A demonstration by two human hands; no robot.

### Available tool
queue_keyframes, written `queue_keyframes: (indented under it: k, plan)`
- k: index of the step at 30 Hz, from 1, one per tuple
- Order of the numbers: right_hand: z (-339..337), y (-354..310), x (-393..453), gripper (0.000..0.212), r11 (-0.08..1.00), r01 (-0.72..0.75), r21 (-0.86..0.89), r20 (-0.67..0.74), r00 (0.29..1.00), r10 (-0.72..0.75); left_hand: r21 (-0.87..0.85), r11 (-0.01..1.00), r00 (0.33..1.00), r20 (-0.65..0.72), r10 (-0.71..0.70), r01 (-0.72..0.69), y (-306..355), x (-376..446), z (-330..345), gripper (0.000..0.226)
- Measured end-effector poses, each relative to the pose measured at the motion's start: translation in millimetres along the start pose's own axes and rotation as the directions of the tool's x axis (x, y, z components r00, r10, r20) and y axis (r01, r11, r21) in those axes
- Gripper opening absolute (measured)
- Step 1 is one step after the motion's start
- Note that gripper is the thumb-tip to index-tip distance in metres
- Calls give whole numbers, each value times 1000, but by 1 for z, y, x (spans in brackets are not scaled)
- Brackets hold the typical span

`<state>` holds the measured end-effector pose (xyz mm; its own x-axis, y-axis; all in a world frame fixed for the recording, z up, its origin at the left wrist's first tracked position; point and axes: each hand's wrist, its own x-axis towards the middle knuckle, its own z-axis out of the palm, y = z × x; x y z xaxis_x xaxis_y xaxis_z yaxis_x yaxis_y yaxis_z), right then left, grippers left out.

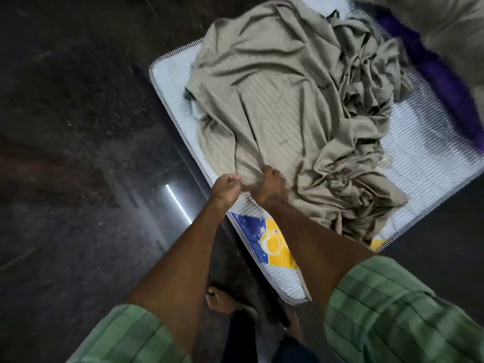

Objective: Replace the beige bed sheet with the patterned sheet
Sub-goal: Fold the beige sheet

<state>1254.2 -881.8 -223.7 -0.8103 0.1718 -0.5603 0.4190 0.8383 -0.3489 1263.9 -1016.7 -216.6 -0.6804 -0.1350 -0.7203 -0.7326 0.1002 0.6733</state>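
Both bare forearms reach far forward from green checked sleeves, the left hand [225, 189] and right hand [269, 185] fisted close together, each pinching cloth.

A bedroom at home: a striped mattress [432, 163] at right of frame lies above a dark polished floor [78, 153], crumpled bedding [275, 106] heaped on it.

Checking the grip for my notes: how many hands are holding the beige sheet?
2. The left hand pinches the beige sheet at its near edge over the mattress side; the right hand grips the same bunched edge just beside it.
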Motion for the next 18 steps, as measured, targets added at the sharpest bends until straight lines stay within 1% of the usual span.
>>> queue_keyframes:
  k: [2,3,5,6,7,8,9,11,12,13,14,16,17,18]
  plan:
    - [2,-7,10,92,997,-53,48,59,997,50,98,995,999,-17,27,-25,3,7,-20,19]
    - [5,-11,16,98,996,-81,46,70,995,78,179,982,998,-10,57,-55,5,13,-31,19]
    - [12,-18,29,104,991,-132,19,76,989,130,354,924,989,39,140,-144,15,19,-50,22]
    - [17,-25,33,104,986,-167,14,87,982,166,449,872,980,81,180,-197,21,25,-59,27]
    - [23,-31,37,101,977,-212,13,95,973,210,545,795,963,137,231,-268,27,29,-66,33]
    - [29,-37,44,93,966,-260,-5,84,962,259,629,701,941,195,276,-336,36,39,-71,39]
    - [32,-42,50,80,957,-286,-54,61,955,289,700,601,922,260,289,-385,46,50,-74,44]
    - [34,-51,53,45,948,-279,-151,-46,960,275,792,385,880,405,248,-473,68,68,-77,53]
    - [34,-54,54,34,943,-264,-202,-103,963,247,811,261,850,475,230,-524,77,77,-78,59]
    - [31,-62,61,30,945,-251,-211,-154,963,222,804,154,813,538,222,-574,87,92,-80,68]
    - [24,-69,69,31,950,-262,-168,-173,957,233,781,63,770,594,233,-622,94,111,-81,80]
    - [7,-90,98,38,952,-296,-80,-208,939,275,742,-101,699,662,269,-663,110,149,-81,106]
    - [-3,-102,111,42,953,-303,-29,-219,932,289,732,-191,681,680,272,-654,118,166,-80,114]
    - [-10,-110,123,42,956,-293,6,-238,928,286,728,-249,689,685,235,-639,129,184,-77,117]
